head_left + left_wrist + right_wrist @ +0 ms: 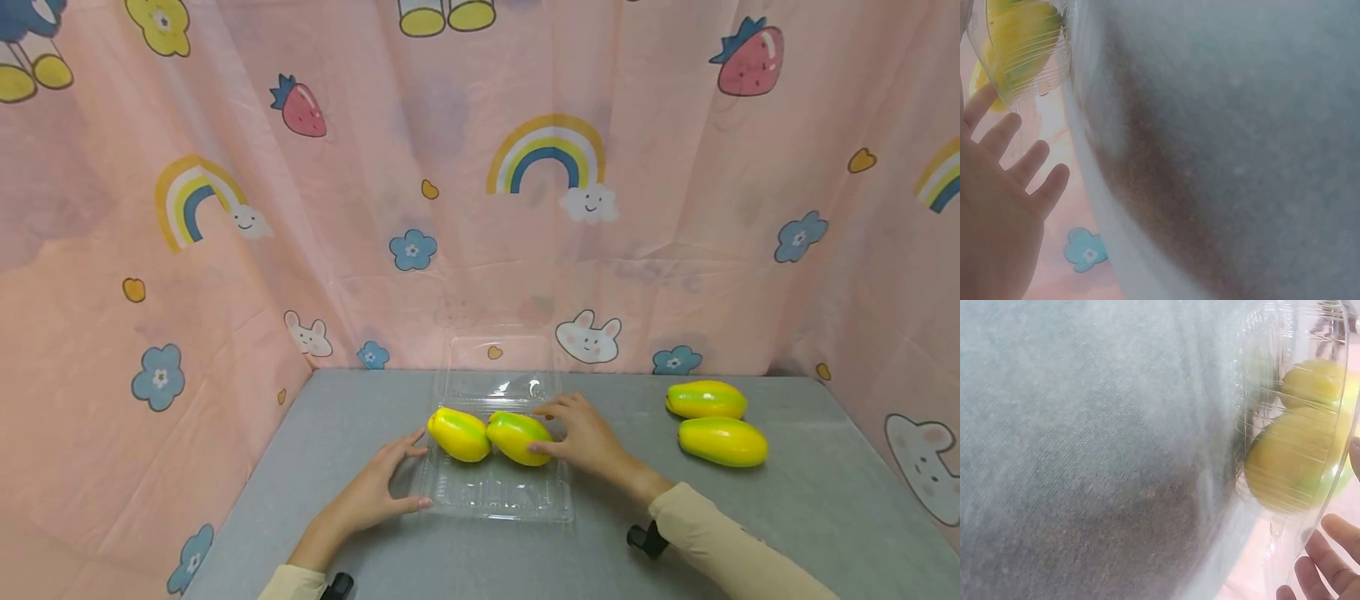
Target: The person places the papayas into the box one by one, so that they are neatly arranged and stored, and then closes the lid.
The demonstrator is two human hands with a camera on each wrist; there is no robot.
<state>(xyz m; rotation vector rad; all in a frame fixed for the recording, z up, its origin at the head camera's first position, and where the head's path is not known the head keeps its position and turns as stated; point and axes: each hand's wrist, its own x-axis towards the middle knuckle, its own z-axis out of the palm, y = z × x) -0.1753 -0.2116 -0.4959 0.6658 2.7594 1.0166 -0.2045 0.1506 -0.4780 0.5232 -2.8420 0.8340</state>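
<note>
A clear plastic clamshell box (498, 508) lies on the table with its lid raised at the back. Two yellow-green papayas sit side by side in its base, a left papaya (459, 435) and a right papaya (517, 438). My left hand (367, 492) is spread at the box's left edge, fingertips close to the left papaya and thumb by the front corner. My right hand (588, 437) reaches over the right edge. Its thumb overlaps the right papaya and its other fingers extend past the fruit's back end. The right wrist view shows those fingers (1329, 565) loosely spread beside the box wall.
Two more papayas lie at the table's right, a rear papaya (707, 400) and a front papaya (723, 442). A pink patterned curtain (480, 275) hangs behind the grey table (600, 550) and along both sides.
</note>
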